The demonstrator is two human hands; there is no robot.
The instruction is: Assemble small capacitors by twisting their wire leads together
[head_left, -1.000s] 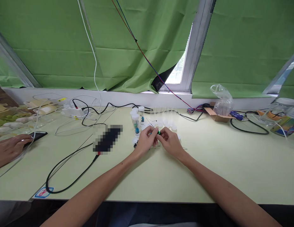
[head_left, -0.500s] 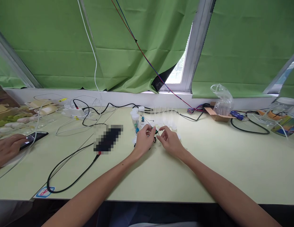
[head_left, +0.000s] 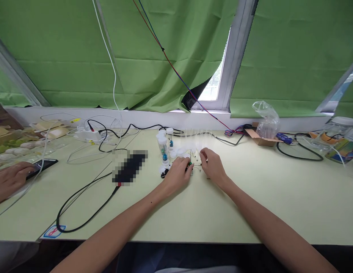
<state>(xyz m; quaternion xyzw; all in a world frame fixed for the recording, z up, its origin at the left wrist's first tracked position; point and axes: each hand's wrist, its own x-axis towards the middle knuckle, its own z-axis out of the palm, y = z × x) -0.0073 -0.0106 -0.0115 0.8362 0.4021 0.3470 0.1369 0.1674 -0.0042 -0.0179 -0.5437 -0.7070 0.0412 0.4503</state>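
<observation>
My left hand [head_left: 178, 173] rests low on the pale green table [head_left: 250, 204], fingers curled round a small green bead [head_left: 190, 163] at its fingertips. My right hand [head_left: 212, 166] sits just to the right, fingers bent down and pinched near thin wires by the bead; what it holds is too small to name. Clear tubes with blue and green beads [head_left: 163, 148] and white caps [head_left: 180, 152] stand just behind the hands.
A black cable [head_left: 79, 193] loops across the left of the table past a blurred dark object [head_left: 130, 167]. Another person's hand [head_left: 8, 180] lies on a phone [head_left: 41, 165] at far left. A cardboard box with a plastic bag [head_left: 264, 129] stands at back right.
Both hands have dropped from a raised pinch to the table surface. The right hand has moved a little to the right, away from the left.
</observation>
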